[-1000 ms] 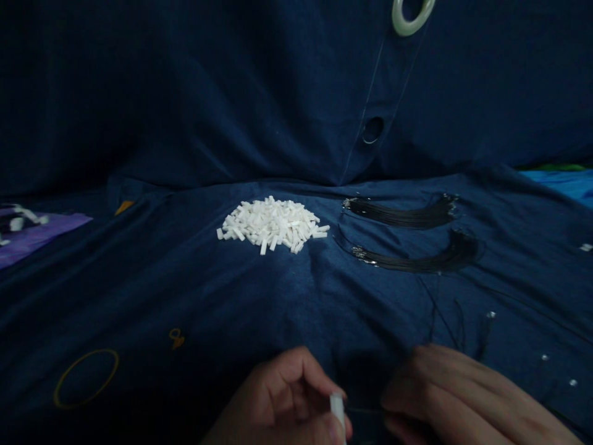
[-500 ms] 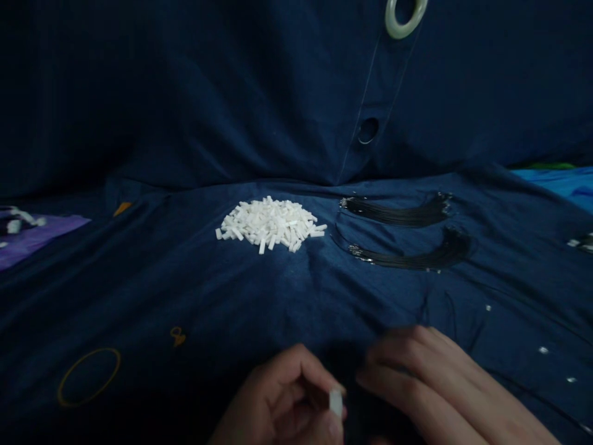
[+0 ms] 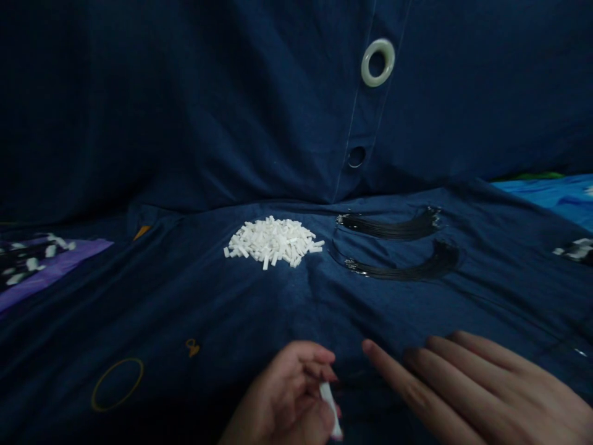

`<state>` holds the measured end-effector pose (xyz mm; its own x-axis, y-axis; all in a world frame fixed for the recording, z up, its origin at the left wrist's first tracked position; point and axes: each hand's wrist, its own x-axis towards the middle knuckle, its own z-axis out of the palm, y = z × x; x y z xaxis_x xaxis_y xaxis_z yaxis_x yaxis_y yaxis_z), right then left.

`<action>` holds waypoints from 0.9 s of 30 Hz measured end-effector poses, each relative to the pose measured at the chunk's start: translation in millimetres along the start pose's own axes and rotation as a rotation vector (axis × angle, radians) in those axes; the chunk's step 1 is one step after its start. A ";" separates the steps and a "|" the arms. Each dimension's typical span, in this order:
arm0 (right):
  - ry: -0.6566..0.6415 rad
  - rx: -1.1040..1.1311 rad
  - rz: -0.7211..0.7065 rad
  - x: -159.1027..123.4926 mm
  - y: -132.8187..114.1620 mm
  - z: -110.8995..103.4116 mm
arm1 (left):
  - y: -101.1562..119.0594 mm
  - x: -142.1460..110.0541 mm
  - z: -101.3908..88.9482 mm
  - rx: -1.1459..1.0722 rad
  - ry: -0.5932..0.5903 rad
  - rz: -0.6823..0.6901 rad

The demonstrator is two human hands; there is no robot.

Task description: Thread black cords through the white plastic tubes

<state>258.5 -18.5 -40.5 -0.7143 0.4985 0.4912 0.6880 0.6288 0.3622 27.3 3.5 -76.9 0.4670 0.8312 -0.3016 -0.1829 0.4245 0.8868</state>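
My left hand (image 3: 287, 395) is low in the middle of the view, its fingers curled around a small white strip-like piece (image 3: 330, 409) that stands at a slant. To its right, my right hand (image 3: 477, 392) lies over the dark blue cloth, fingers stretched out and index finger pointing toward the left hand. Nothing shows in the right hand; its thumb is hidden. Beyond both hands sits a heap of similar small white pieces (image 3: 275, 241). Two bundles of thin black cords lie right of the heap, an upper bundle (image 3: 393, 227) and a lower bundle (image 3: 407, 267), with shiny ends.
Dark blue cloth (image 3: 259, 309) covers the surface and rises behind as a hanging curtain (image 3: 231, 111) with a pale ring (image 3: 377, 63). A purple sheet (image 3: 60, 272) with black-and-white pieces is at left. A yellow loop (image 3: 117, 384) lies nearby. Blue fabric (image 3: 556, 194) is at right.
My right hand has shifted right, away from the left, and its index finger is now extended. The white piece in my left hand has tilted. The whole view has shifted slightly.
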 end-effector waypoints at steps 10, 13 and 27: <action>-0.198 0.237 0.397 -2.8 56.8 27.2 | 2.8 13.1 -2.0 0.173 0.030 -0.160; -0.173 0.168 0.444 -14.8 81.4 59.2 | 2.2 13.2 -4.7 0.206 0.018 -0.170; -0.101 0.065 0.423 -17.2 89.8 88.9 | -1.3 13.3 -7.6 0.093 0.024 -0.143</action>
<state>321.2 82.5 -86.8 -0.3828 0.7737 0.5048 0.9154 0.3914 0.0942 27.2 16.7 -84.7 0.4620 0.7735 -0.4339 -0.0347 0.5046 0.8626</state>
